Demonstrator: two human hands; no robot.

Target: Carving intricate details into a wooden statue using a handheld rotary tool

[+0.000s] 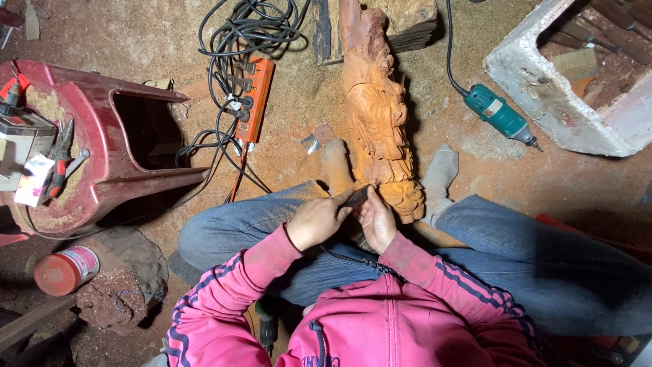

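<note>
A person in a pink jacket and jeans sits cross-legged on a floor [170,41] thick with reddish sawdust. Both hands meet just above the lap, at the near end of a carving [377,115], a long piece of pale orange wood that lies on the floor and runs from the far edge toward the person, its lower end resting between the knees. The left hand [318,221] grips a small dark tool [355,197], fingers curled tight around it, index finger stretched along its top. The right hand [377,221] has its fingers closed on the same tool from the other side, thumb pressing near the tip. The tool's tip touches the carving's near end. What kind of blade it has cannot be told.

A socked foot [438,173] lies just beside the carving on the right. Farther right, a teal rotary tool [499,117] lies on the floor with its black cord running to the far edge, near a white box [536,88] in the far right corner. Left of the carving, an orange power strip [255,95] sits among tangled black cables. At the left edge a red stool [102,143] lies tipped, with pliers [61,156] on it. A red-lidded jar [66,270] lies near the left corner.
</note>
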